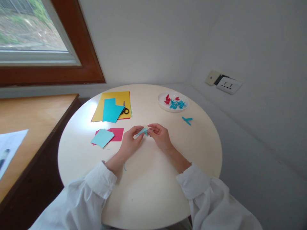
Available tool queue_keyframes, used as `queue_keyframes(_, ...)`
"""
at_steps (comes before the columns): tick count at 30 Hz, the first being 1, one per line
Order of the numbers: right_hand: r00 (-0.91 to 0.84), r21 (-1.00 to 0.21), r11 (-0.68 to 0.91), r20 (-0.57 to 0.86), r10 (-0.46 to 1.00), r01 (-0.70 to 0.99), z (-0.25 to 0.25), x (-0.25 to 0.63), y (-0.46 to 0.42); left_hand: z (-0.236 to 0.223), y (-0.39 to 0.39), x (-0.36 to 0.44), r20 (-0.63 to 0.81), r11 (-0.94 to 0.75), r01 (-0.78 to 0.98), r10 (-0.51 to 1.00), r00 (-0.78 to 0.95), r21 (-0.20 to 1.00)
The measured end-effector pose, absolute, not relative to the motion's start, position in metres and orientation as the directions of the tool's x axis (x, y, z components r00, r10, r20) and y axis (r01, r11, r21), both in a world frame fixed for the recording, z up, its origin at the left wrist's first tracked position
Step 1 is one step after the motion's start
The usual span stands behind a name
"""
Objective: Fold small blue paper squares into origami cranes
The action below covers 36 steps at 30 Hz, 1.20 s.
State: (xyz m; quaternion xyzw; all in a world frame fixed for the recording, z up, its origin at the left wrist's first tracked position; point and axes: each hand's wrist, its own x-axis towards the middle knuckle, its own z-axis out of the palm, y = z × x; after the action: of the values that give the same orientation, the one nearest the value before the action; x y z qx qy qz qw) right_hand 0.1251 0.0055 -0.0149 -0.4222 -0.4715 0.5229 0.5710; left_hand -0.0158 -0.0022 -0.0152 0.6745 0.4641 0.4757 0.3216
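Observation:
Over the middle of the round table (153, 191), my left hand (132, 138) and my right hand (161, 136) face each other. Between their fingertips is a small light blue folded paper piece (143, 131), pinched from both sides. Its pointed end sticks out on the left, and my fingers hide part of it. To the left of my left hand, light blue paper squares (102, 138) lie on top of pink paper squares (117, 134). Two teal paper strips (187, 120) rest crossed at the right.
A white plate (161, 104) with several red and blue folded paper pieces stands at the back right. Yellow sheets (115, 95) lie at the back left, under teal paper (111, 111) and black-handled scissors (126, 110). A wooden desk (38, 111) is at left; a wall socket (229, 84) is at right.

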Motion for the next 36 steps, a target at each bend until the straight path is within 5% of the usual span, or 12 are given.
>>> queue_keyframes(19,0.062,-0.970,0.179,0.171,0.983,-0.166,-0.016,0.126,0.008,-0.011,0.004,-0.018,0.258,-0.264,0.215,0.965,0.054,0.940)
queue_keyframes(29,-0.008,-0.922,0.335,0.340,0.940,0.192,-0.018,0.131,0.005,-0.004,0.003,-0.017,0.184,-0.185,0.128,0.983,0.023,0.974)
queue_keyframes(36,0.014,-0.892,0.375,0.391,0.920,0.252,-0.015,0.133,0.004,-0.001,0.001,-0.016,0.175,-0.181,0.128,0.983,0.060,0.975)
